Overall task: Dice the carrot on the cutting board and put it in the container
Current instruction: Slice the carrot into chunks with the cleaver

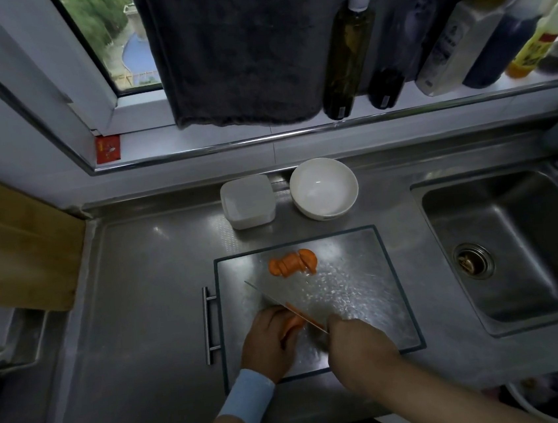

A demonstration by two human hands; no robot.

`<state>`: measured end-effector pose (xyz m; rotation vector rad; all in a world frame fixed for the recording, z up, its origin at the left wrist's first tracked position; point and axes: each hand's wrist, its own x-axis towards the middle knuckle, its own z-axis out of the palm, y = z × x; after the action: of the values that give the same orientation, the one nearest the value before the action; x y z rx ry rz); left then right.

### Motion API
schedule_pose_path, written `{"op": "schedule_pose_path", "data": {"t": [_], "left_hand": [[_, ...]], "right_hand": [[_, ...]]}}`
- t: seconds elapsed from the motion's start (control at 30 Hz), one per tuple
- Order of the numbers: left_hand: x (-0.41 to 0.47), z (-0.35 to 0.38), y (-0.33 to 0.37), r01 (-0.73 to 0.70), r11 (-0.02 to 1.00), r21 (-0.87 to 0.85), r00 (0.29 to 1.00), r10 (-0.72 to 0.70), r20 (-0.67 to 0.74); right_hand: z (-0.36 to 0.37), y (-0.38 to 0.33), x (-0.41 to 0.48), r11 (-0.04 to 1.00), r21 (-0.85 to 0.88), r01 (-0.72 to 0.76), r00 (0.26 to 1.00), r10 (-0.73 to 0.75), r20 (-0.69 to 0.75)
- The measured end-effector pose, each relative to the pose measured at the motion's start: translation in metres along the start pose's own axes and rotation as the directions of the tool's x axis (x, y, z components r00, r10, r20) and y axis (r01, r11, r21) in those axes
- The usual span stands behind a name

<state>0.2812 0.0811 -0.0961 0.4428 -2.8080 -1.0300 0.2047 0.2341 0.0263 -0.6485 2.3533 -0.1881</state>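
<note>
Dim steel kitchen by a window [104, 33].
A sink [515, 248] sat in the bench [135, 295]; a dark towel [236, 43] hung beside bottles [347, 56] on the sill [485, 88].

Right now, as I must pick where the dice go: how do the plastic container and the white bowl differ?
The plastic container is squarish and translucent; the white bowl is round and opaque. The container has straight walls, the bowl curved ones. Both look empty, beyond the cutting board.

Metallic, dark-rimmed cutting board [363, 271] lies flat. Orange carrot slices [292, 262] heaped near its far edge. Remaining carrot piece [293, 323] nearer, partly hidden, probably a stub. White square container [247, 201], lidless, just beyond board.
</note>
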Motion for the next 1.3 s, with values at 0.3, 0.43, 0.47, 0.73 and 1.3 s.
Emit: {"op": "schedule_pose_path", "data": {"t": [0.3, 0.43, 0.47, 0.73, 1.3], "left_hand": [[0.001, -0.002, -0.001, -0.042, 0.999, -0.011, 0.999, 0.042, 0.002], [0.0, -0.002, -0.001, -0.055, 0.998, -0.016, 0.998, 0.055, -0.009], [0.001, -0.002, -0.001, -0.056, 0.998, -0.021, 0.998, 0.056, -0.014], [0.001, 0.001, -0.004, -0.07, 0.997, -0.017, 0.996, 0.069, -0.049], [0.003, -0.002, -0.004, -0.077, 0.996, -0.046, 0.997, 0.076, -0.019]], "right_hand": [[0.002, 0.003, 0.017, 0.999, 0.053, -0.005, 0.998, 0.002, 0.057], [0.005, 0.004, 0.024, 0.997, 0.079, -0.015, 0.998, 0.01, 0.063], [0.007, 0.005, 0.025, 0.997, 0.082, -0.015, 0.998, 0.01, 0.059], [0.029, 0.008, 0.038, 0.995, 0.102, -0.008, 1.0, 0.005, 0.03], [0.034, 0.015, 0.058, 0.982, 0.185, 0.048, 0.998, -0.04, -0.05]]}}
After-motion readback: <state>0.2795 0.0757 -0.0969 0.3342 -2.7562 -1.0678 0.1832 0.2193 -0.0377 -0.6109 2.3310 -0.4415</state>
